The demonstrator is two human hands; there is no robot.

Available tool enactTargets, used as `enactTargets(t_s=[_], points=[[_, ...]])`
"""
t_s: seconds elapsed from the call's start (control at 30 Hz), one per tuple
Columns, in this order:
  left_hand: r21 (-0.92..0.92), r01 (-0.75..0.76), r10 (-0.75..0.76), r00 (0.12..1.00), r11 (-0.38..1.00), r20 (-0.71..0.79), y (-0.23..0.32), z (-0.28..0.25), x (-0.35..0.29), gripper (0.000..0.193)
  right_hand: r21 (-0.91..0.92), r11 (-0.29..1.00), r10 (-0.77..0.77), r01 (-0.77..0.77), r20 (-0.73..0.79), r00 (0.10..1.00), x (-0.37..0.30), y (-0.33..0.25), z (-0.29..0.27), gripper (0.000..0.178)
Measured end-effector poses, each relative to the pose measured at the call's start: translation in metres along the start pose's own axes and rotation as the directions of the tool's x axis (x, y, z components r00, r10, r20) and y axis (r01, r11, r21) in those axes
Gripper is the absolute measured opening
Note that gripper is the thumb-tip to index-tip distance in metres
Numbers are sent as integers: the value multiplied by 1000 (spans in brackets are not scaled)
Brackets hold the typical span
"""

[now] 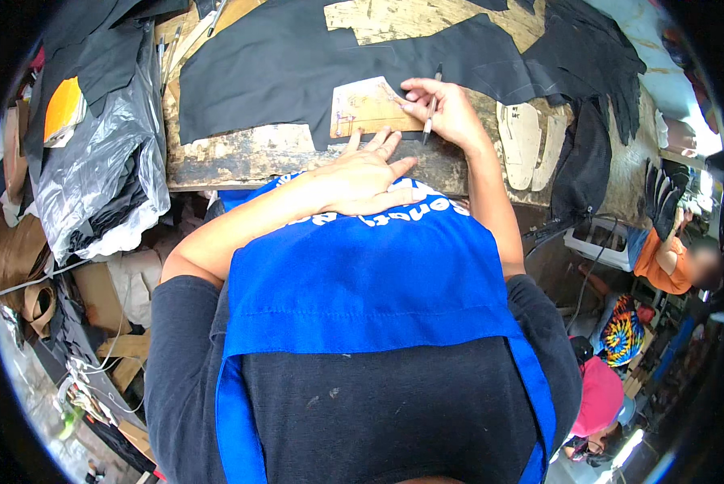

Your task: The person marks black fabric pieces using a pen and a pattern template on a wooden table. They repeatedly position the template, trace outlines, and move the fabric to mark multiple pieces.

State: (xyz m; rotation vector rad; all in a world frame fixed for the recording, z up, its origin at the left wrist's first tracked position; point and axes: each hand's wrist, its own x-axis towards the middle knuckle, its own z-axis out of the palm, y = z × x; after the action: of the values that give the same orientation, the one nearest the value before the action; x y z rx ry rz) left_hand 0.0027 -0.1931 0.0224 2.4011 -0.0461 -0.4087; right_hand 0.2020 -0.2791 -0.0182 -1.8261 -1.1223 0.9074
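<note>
A sheet of black leather or cloth [257, 81] lies spread across the worn wooden table. On its near edge rests a tan, flat pattern piece [366, 105] with slanted sides and markings. My left hand [358, 177] is flat with fingers apart, its fingertips on the near edge of the pattern. At the pattern's right side, my right hand [451, 113] holds a pen [430, 113] between its fingers, the pen standing roughly upright in the picture. The thumb and forefinger reach toward the pattern's right edge. Whether the pen tip touches the sheet I cannot tell.
Pale pattern pieces [522, 141] lie on the table at right, beside hanging black material [584, 161]. A clear plastic bag [104, 177] with dark scraps hangs at left. More pens [168, 60] lie at the far left. Other people [664, 262] are at the right.
</note>
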Motion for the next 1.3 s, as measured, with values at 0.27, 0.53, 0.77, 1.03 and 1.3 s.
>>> enactTargets(t_s=[0.27,0.53,0.77,1.03,1.3], points=[[40,80,-84,993,996,87,-6,-6,7,77,425,905,144,29,-369,918,-1,-5,-26,51],[-6,105,-103,988,994,119,-7,-3,5,81,405,909,2,95,-232,973,-7,-23,10,18],[-125,58,-46,994,990,104,-15,0,2,86,269,962,-74,48,90,993,8,-39,74,21],[-213,98,-46,971,972,236,-19,-8,4,85,-95,934,-333,343,109,937,17,-50,76,16],[-205,43,-22,994,978,103,-20,-6,3,93,-197,877,-470,438,-171,866,48,-47,80,8]])
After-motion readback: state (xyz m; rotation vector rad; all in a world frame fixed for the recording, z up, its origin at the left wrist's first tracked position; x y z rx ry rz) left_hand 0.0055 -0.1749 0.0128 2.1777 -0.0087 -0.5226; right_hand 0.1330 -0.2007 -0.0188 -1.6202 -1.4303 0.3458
